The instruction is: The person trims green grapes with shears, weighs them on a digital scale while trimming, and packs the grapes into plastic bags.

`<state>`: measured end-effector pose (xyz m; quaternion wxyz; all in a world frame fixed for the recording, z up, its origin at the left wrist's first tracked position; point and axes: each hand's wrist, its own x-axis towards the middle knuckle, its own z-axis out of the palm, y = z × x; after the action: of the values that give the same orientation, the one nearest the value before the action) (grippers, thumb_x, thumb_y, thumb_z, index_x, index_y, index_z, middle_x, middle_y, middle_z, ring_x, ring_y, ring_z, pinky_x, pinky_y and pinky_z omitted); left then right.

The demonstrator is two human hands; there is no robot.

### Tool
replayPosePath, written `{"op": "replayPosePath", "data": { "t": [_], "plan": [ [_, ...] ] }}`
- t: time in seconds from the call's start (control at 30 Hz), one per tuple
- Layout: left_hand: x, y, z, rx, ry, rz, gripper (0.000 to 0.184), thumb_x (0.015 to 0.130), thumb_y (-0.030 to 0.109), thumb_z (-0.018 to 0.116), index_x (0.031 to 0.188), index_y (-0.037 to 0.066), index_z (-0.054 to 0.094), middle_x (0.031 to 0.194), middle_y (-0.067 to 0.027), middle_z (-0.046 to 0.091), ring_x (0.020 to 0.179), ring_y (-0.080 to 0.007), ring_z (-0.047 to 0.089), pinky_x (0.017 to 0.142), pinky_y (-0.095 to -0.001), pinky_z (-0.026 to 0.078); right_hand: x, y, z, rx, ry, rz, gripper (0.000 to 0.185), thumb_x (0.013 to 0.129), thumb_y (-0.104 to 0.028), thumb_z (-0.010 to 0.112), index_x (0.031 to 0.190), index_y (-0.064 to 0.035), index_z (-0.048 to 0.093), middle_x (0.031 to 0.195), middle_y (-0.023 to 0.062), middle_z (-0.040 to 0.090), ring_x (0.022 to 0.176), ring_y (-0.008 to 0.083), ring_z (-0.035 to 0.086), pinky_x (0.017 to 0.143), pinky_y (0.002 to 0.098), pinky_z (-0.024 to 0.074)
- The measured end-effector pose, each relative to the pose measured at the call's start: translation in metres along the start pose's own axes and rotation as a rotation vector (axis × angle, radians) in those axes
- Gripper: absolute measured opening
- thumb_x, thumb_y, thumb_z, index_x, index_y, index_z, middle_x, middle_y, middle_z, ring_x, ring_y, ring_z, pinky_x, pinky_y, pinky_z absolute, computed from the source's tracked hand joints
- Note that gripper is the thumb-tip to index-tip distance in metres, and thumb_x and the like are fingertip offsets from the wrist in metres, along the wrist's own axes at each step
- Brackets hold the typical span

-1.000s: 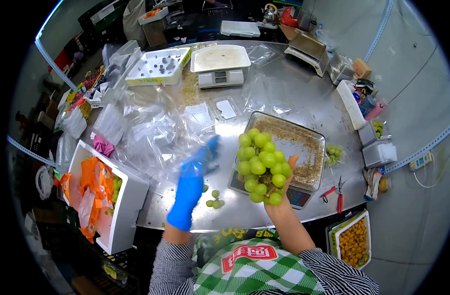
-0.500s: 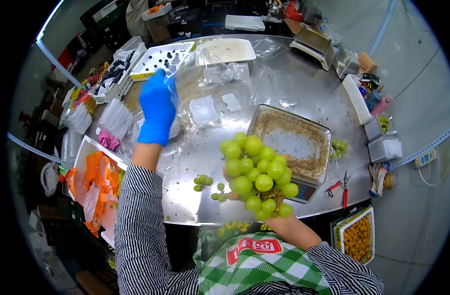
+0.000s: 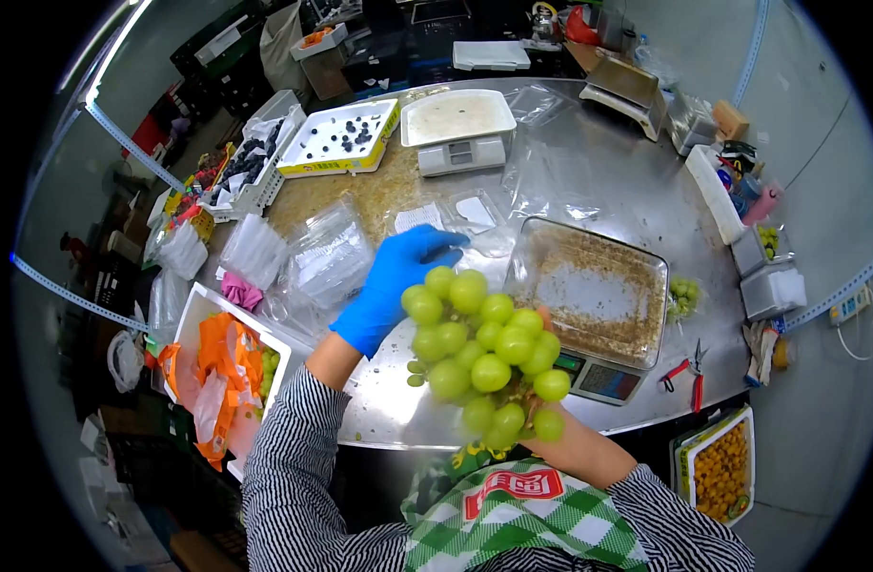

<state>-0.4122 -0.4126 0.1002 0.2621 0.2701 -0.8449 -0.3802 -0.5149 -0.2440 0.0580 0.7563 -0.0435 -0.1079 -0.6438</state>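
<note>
My left hand (image 3: 389,286), in a blue glove, is at the left of the grapes, its fingers and thumb pinched together on clear plastic (image 3: 494,242) that is hard to make out. A large bunch of green grapes (image 3: 489,367) rests in my bare right hand (image 3: 551,421), which is mostly hidden under it. To the right of the bunch lies a scale with a dirty metal tray (image 3: 598,296). A few loose grapes (image 3: 416,373) show at the bunch's left edge.
A white scale (image 3: 460,124) and a tray of dark berries (image 3: 336,138) stand at the back. Clear packs (image 3: 332,253) lie left, above a white box (image 3: 279,343) with orange wrapping. Red shears (image 3: 698,386) lie right; a box of orange fruit (image 3: 720,472) is below them.
My left hand first reached up and left to the plastic near the berries, then came back down and right beside the grapes. The bunch has risen closer to the camera.
</note>
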Motion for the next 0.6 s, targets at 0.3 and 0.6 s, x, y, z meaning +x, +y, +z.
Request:
{"op": "replayPosePath", "data": {
  "t": [0.3, 0.6],
  "plan": [
    [-0.02, -0.001, -0.005, -0.42, 0.013, -0.321, 0.023, 0.091, 0.013, 0.059, 0.109, 0.002, 0.067, 0.094, -0.0039, 0.068, 0.081, -0.0084, 0.059, 0.075, -0.0239, 0.049, 0.004, -0.007, 0.001, 0.036, 0.012, -0.038, 0.083, 0.083, -0.07, 0.041, 0.137, -0.0066, 0.039, 0.126, 0.0191, 0.049, 0.1, 0.0402, 0.057, 0.082, 0.0539, 0.0477],
    [-0.029, 0.022, -0.005, -0.186, 0.159, -0.054, 0.021, 0.087, 0.004, 0.062, 0.106, 0.005, 0.069, 0.084, -0.0013, 0.063, 0.074, -0.0093, 0.056, 0.069, -0.0226, 0.046, -0.005, -0.014, -0.021, 0.044, 0.135, -0.079, 0.079, 0.084, -0.065, 0.04, 0.136, -0.0053, 0.041, 0.124, 0.0197, 0.053, 0.098, 0.0413, 0.059, 0.087, 0.0515, 0.0477]
  ]
}}
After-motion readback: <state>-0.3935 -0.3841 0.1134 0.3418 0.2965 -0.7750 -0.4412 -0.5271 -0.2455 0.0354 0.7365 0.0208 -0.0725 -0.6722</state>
